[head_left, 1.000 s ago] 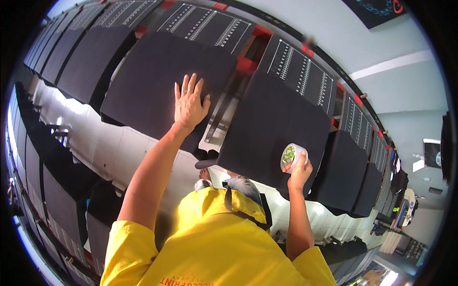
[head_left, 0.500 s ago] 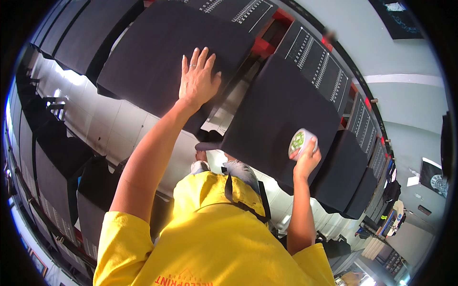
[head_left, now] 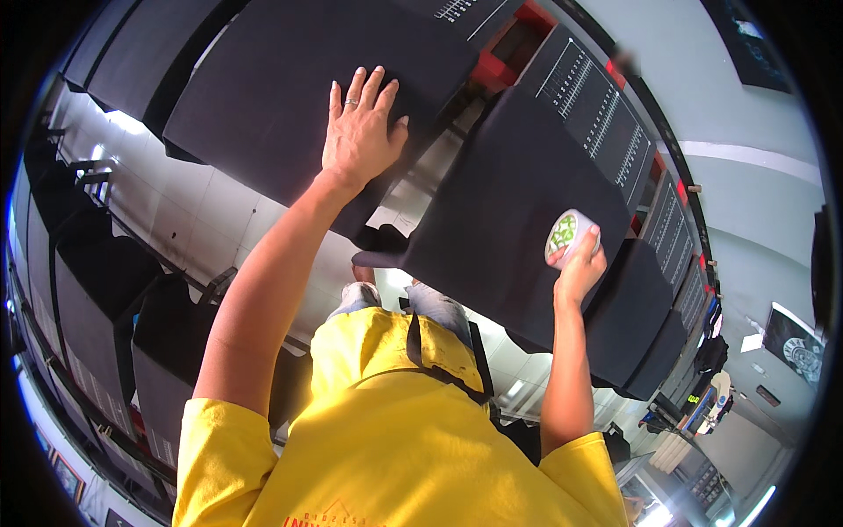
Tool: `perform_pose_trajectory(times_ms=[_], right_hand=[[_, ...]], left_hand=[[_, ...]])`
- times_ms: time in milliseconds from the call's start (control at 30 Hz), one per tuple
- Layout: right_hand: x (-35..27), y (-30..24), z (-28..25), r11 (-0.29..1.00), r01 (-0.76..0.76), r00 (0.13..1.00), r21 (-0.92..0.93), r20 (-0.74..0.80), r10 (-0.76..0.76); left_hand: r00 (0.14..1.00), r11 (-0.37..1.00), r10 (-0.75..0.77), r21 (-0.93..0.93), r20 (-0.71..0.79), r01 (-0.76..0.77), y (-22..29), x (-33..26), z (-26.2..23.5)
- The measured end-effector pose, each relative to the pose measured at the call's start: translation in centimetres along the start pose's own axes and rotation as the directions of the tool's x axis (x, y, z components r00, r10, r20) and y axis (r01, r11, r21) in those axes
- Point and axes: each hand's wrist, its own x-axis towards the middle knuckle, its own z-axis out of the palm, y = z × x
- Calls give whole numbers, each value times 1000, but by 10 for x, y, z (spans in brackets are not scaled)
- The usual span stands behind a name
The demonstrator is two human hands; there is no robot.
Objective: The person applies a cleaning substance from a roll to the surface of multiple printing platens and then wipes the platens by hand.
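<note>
My left hand (head_left: 358, 133) lies flat with fingers spread on a black fabric-covered board (head_left: 290, 97) on the left. My right hand (head_left: 580, 263) grips a small white roll with a green patterned end (head_left: 565, 233), held against a second black fabric-covered board (head_left: 509, 202) on the right. Both forearms reach up from my yellow shirt (head_left: 386, 430). A ring shows on one finger of my left hand.
More black boards (head_left: 632, 307) run off to the right and others (head_left: 97, 290) line the left side. Panels with rows of white marks (head_left: 597, 97) and red brackets (head_left: 518, 35) sit behind the boards. A pale floor (head_left: 211, 211) lies below.
The boards have come closer and larger in view. My left hand has stayed spread on the left board; my right hand with the roll has kept its place on the right board.
</note>
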Motion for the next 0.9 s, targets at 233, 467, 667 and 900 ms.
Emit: perform_pose_trajectory(times_ms=[233, 467, 667, 900], right_hand=[[56, -9, 15, 998, 54, 998, -14, 28, -54], [88, -9, 21, 996, 86, 996, -15, 8, -86], [116, -15, 32, 993, 112, 994, -33, -9, -112], [157, -17, 37, 992, 121, 993, -24, 0, -121]], left_hand=[[1000, 1000, -6, -4, 15, 6, 0, 3, 0], [1000, 1000, 0, -17, 15, 0, 1, 3, -1], [1000, 1000, -5, -11, 18, 5, 1, 2, 0], [1000, 1000, -2, -15, 12, 2, 2, 3, -3]])
